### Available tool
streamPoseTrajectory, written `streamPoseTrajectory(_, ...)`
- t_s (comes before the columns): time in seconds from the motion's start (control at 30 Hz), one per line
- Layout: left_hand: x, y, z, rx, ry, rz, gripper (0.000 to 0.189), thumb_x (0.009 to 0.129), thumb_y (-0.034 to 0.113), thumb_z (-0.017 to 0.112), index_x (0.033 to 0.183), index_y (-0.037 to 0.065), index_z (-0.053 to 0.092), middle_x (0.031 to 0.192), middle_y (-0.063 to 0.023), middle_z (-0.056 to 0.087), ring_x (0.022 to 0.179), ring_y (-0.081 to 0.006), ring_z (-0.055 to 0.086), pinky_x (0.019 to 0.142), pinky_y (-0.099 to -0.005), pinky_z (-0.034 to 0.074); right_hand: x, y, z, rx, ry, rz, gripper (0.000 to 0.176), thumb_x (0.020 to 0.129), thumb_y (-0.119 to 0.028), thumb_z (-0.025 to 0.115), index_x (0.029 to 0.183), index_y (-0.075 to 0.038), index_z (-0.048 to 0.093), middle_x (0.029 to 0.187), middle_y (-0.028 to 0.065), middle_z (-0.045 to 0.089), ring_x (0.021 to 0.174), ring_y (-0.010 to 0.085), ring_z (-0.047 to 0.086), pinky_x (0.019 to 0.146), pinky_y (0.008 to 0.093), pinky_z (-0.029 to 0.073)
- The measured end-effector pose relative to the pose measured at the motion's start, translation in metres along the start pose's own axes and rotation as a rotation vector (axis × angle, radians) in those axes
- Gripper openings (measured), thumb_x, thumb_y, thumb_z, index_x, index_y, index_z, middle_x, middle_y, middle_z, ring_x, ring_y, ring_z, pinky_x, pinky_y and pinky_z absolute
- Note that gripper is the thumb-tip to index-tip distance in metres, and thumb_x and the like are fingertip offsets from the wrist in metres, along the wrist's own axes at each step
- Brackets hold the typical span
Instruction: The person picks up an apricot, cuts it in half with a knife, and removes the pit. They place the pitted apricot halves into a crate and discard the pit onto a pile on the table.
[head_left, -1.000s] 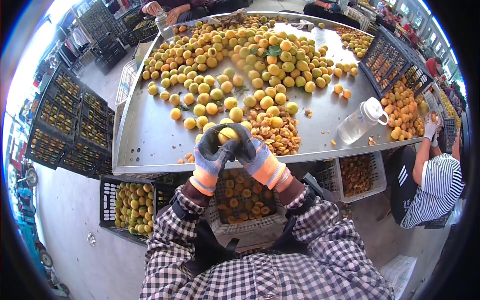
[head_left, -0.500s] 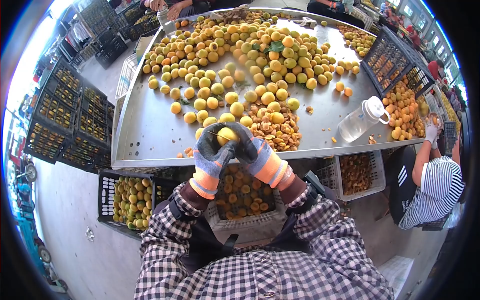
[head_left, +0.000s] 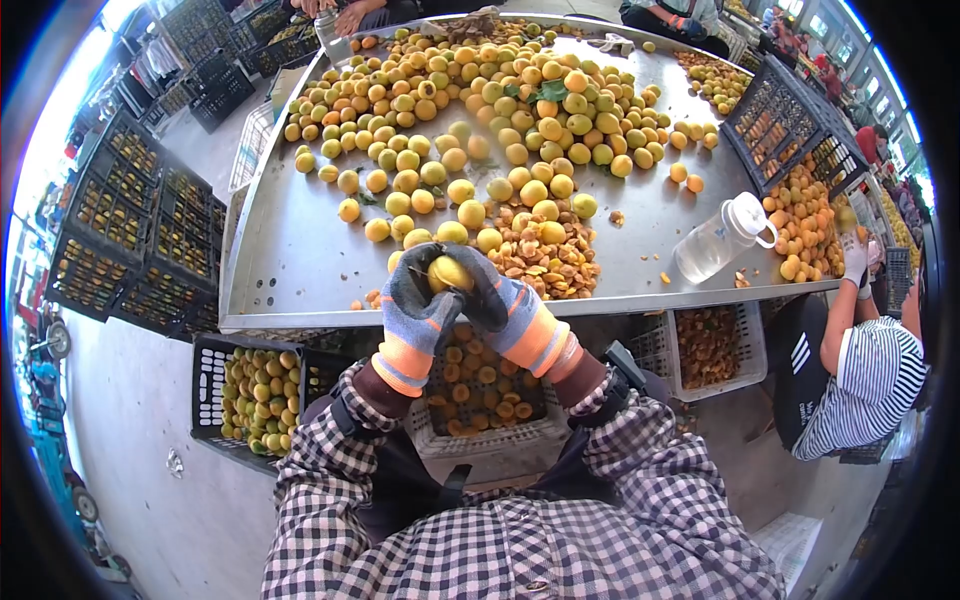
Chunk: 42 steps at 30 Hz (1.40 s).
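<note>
Both of my hands wear grey-and-orange gloves and meet just over the table's near edge. My left hand [head_left: 412, 310] is closed around a yellow apricot [head_left: 449, 275], which shows a seam or cut along its side. Against the same apricot, the fingers of my right hand [head_left: 503, 305] are bent and pressed together; whether they also hold a small tool is hidden. Right behind my hands lies a heap of pitted apricot pieces and stones [head_left: 550, 262]. Whole apricots [head_left: 470, 213] spread out beyond it on the metal table [head_left: 300, 270].
A water bottle [head_left: 722, 240] stands to the right near a tipped black crate [head_left: 785, 125]. Below the table are a crate of apricot halves [head_left: 480, 385], a crate of scraps [head_left: 708, 345] and a black crate of whole apricots [head_left: 262, 395]. A co-worker in stripes [head_left: 868, 370] sits at right.
The apricot has turned slightly between my hands, so a lengthwise seam shows; the thin dark line seen across it before is less visible. The whole view has shifted slightly.
</note>
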<state>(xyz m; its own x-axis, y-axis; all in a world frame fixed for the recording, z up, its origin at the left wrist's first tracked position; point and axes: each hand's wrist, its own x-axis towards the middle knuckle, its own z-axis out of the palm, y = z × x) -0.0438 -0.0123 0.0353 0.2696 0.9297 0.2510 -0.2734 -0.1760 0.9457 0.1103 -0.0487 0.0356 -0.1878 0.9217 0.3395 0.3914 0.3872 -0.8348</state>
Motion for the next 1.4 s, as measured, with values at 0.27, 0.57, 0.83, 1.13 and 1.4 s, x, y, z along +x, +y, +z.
streamPoseTrajectory(0.27,-0.001,0.000,-0.006,-0.018,-0.051,0.045,0.050,0.075,-0.010,0.060,0.124,-0.003,0.051,0.116,-0.0097,0.057,0.108,-0.0174,0.057,0.096,-0.0302,0.048,-0.004,0.003,0.002,-0.074,0.007,-0.053,0.061,0.089,-0.007,0.061,0.144,-0.010,0.034,0.128,0.0156,0.056,0.111,0.0293,0.061,0.091,0.0359,0.050)
streamPoseTrajectory(0.57,0.022,0.021,-0.010,0.438,-0.069,0.130,0.070,0.068,-0.003,0.068,0.134,-0.002,0.044,0.119,-0.0131,0.058,0.105,-0.0203,0.059,0.092,-0.0303,0.048,0.014,-0.005,-0.020,0.216,0.185,0.082,0.064,0.076,-0.013,0.082,0.131,-0.004,0.050,0.114,0.0072,0.064,0.095,0.0127,0.062,0.085,0.0286,0.054)
streamPoseTrajectory(0.83,0.013,0.014,-0.003,0.844,-0.255,0.368,0.089,0.068,0.004,0.075,0.146,0.003,0.032,0.104,-0.0120,0.064,0.094,-0.0223,0.065,0.081,-0.0322,0.053,0.012,0.005,-0.019,0.511,-0.025,0.204,0.049,0.079,-0.012,0.078,0.123,-0.002,0.057,0.106,0.0075,0.067,0.098,0.0107,0.061,0.085,0.0286,0.051)
streamPoseTrajectory(1.13,-0.003,-0.012,-0.009,0.649,-0.380,-0.003,0.093,0.065,-0.003,0.076,0.147,0.007,0.034,0.110,-0.0096,0.064,0.096,-0.0148,0.062,0.082,-0.0285,0.052,-0.011,0.027,-0.016,0.108,-0.184,0.168,0.041,0.081,-0.013,0.070,0.117,-0.003,0.053,0.103,0.0190,0.064,0.098,0.0308,0.065,0.080,0.0359,0.051)
streamPoseTrajectory(1.4,-0.001,-0.026,-0.008,0.795,-0.332,0.133,0.084,0.068,0.004,0.077,0.143,0.003,0.039,0.122,-0.0162,0.061,0.112,-0.0230,0.061,0.092,-0.0315,0.050,-0.009,0.042,0.009,-0.058,0.010,0.194,0.042,0.076,-0.015,0.069,0.111,0.000,0.052,0.097,0.0240,0.064,0.093,0.0418,0.063,0.075,0.0423,0.052)
